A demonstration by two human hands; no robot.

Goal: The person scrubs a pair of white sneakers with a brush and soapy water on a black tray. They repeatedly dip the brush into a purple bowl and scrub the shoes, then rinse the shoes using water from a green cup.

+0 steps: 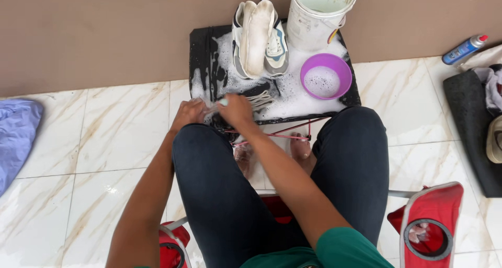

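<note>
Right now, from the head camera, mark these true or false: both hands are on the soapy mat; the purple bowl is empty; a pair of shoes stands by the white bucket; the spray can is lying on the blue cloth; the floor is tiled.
1. Both hands are at the soapy mat. True: the left hand and right hand work at the near edge of the black mat.
2. The purple bowl is empty. False: it holds foamy water.
3. Shoes stand beside the white bucket. True.
4. The spray can lies on the blue cloth. False: they are at opposite sides.
5. The floor is tiled. True.
</note>
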